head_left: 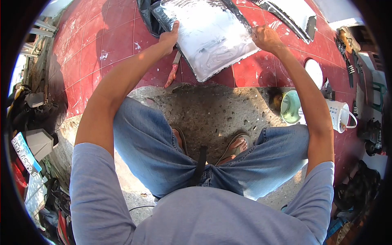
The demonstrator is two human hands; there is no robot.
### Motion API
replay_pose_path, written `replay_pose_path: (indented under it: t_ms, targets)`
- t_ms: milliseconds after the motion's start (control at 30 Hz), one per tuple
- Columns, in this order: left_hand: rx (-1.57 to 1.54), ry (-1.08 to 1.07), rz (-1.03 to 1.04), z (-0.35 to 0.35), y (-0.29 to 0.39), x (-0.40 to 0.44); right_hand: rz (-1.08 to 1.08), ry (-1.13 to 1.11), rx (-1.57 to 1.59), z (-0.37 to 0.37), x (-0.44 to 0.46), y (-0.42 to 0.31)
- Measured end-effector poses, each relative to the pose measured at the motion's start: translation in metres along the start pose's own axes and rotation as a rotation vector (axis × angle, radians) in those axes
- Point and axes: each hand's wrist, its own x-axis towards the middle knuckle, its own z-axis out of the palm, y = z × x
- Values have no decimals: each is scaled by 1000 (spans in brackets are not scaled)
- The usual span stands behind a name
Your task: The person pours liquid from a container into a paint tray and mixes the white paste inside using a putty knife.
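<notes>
A black-edged rectangular panel [212, 36], thickly smeared with white paste, tilts over the red tiles at the top of the view. My left hand [169, 38] grips its left edge, with the thumb up along the white face. On the opposite side, my right hand [265, 38] is closed around the right edge; its fingertips are partly hidden. The panel's far end runs out of view. Just below my left hand, a tool with a worn red handle [173, 74] lies on the tiles, its upper end hidden by the panel.
Another white-coated, black-edged piece [292, 18] lies at upper right. A round white lid [314, 73], a greenish container [290, 107] and a white bucket [339, 116] are near my right arm. A dark plastic bag [148, 18] sits behind the panel. Left stands a number plate [26, 153].
</notes>
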Motion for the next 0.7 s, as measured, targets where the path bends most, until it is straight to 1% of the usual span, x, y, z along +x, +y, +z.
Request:
replay_pose_path:
  t_ms: [100, 200, 233, 333, 433, 533, 567, 667, 700]
  targets:
    - [-24, -11, 8, 4, -10, 16, -2, -128, 2, 20, -7, -15]
    - [-28, -3, 7, 4, -8, 14, -87, -229, 9, 7, -10, -48]
    - [-26, 2, 6, 4, -7, 12, -70, -179, 86, 8, -11, -51]
    - [-36, 1, 6, 4, -6, 11, -257, 22, 168, 7, -5, -46]
    - [-45, 4, -4, 4, -5, 9, -264, -37, -37, 20, -1, -47]
    - [-10, 18, -18, 3, -3, 6, -255, -66, 133, 23, -4, -64]
    - [-21, 14, -17, 3, -2, 5, -327, -68, 188, 15, 2, -64]
    - [-42, 14, -22, 4, -6, 8, -241, -109, 255, -7, 6, -59]
    - [-39, 19, -23, 3, -6, 8, -236, -99, 246, -2, 4, -61]
